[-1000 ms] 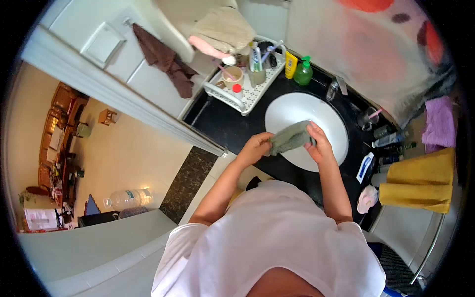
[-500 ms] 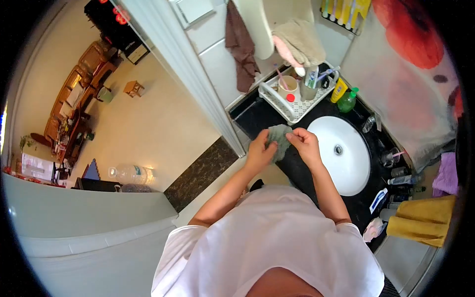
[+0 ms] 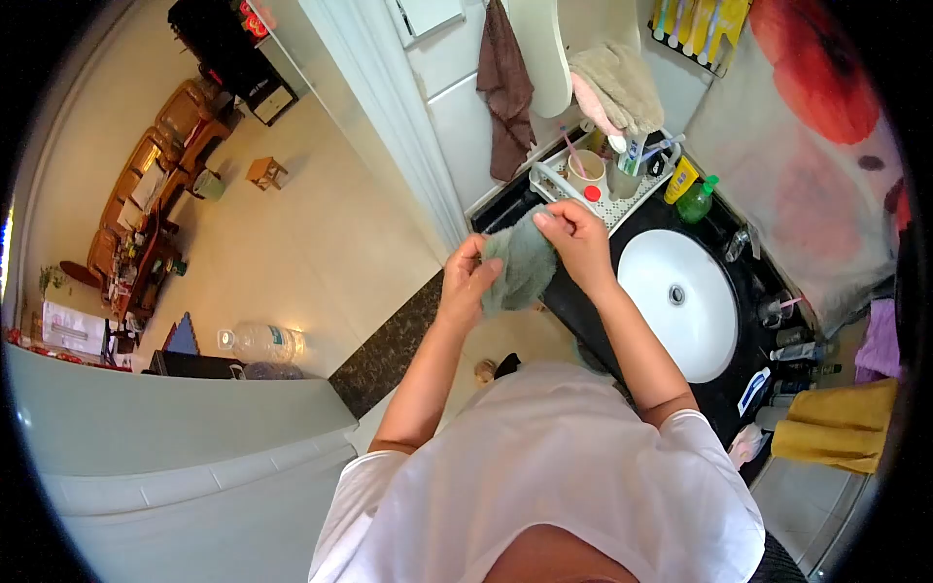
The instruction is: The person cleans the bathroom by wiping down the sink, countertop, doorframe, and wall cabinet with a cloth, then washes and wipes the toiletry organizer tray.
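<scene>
A grey-green cloth (image 3: 525, 262) hangs between my two hands, partly spread out. My left hand (image 3: 468, 282) pinches its left edge, thumb lying on the front of the fabric. At the upper right corner, my right hand (image 3: 580, 243) grips the cloth between thumb and fingers. The cloth is held in the air by the left end of the black counter (image 3: 583, 306). To the right of my right hand lies the white oval sink (image 3: 641, 291) with its round metal drain.
Behind the hands stands a white tray (image 3: 622, 216) with a cup (image 3: 585, 170) and toothbrushes. A yellow tube (image 3: 682, 181) and green bottle (image 3: 697, 201) stand beside it. A brown towel (image 3: 505, 92) hangs on the wall. Toiletries and a mustard towel (image 3: 831, 428) are at right.
My hands have moved apart, the left one shifting leftward. The cloth, bunched up before, is now spread wider between them. The camera view has shifted slightly.
</scene>
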`<state>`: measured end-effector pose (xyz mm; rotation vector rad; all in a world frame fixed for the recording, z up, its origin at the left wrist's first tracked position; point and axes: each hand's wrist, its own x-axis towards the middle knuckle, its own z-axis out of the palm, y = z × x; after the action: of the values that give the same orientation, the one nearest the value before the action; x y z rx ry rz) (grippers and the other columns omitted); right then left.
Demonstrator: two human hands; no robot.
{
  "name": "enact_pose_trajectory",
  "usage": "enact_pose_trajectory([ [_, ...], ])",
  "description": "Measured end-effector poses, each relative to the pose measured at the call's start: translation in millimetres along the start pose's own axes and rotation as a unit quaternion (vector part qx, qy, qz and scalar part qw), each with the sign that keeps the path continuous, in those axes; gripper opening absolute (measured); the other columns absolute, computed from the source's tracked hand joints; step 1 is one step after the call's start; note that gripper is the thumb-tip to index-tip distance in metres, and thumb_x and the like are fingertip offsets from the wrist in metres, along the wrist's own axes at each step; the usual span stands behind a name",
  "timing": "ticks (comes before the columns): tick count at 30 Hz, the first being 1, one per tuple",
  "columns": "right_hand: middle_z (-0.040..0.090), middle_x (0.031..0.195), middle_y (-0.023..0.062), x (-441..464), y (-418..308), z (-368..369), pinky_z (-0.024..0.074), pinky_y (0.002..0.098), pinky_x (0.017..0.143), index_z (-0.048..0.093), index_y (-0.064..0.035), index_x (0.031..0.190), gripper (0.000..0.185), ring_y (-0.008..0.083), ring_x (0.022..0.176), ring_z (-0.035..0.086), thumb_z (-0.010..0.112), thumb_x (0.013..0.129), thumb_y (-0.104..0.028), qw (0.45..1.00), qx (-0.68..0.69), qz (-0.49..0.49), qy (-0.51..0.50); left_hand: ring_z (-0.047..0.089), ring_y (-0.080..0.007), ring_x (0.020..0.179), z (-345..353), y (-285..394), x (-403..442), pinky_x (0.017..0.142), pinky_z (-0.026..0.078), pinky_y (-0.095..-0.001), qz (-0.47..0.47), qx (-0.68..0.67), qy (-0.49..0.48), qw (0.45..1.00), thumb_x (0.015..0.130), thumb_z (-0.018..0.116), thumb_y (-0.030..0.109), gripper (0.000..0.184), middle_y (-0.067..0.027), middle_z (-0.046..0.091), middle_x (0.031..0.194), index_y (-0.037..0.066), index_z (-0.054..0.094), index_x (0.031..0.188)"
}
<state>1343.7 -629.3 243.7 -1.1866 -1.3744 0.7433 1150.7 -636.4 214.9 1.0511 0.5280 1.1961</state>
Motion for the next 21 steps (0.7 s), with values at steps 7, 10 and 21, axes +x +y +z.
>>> enact_pose_trajectory([
  [7,0.057,0.103,0.0012,-34.2,-2.6,35.5,0.0472,0.0295,0.078,0.047,-0.0075,0.123,0.04,0.0124,0.1,0.057,0.051,0.098,-0.039,0.936,0.268,0.226,-0.029,0.056,-0.0099,0.087,17.2,2.0,15.6,0.077,0.047,-0.0285,0.07,0.044,0.188,0.979,0.091,0.058,0.008,0.011,-0.0028,0.06,0.097,0.005,0.055,0.101],
  [10,0.056,0.117,0.003,-35.8,11.4,50.7,0.0454,0.0333,0.09,0.047,-0.0118,0.128,0.047,0.0147,0.111,0.053,0.043,0.099,-0.048,0.875,0.378,0.291,-0.081,0.056,-0.0126,0.085,11.6,-21.5,16.2,0.076,0.048,-0.0313,0.12,0.227,0.102,0.961,0.093,0.058,0.014,0.016,-0.0032,0.06,0.097,0.004,0.055,0.105],
  [21,0.059,0.114,0.0042,41.4,-25.5,86.3,0.0452,0.0291,0.092,0.051,-0.0034,0.124,0.032,0.0134,0.102,0.058,0.055,0.096,-0.019,0.877,0.458,0.078,0.118,0.056,-0.028,0.099,-32.1,74.1,67.8,0.079,0.046,-0.0375,0.362,0.571,0.09,0.731,0.081,0.072,0.015,0.034,-0.0131,0.059,0.111,0.005,0.059,0.111],
])
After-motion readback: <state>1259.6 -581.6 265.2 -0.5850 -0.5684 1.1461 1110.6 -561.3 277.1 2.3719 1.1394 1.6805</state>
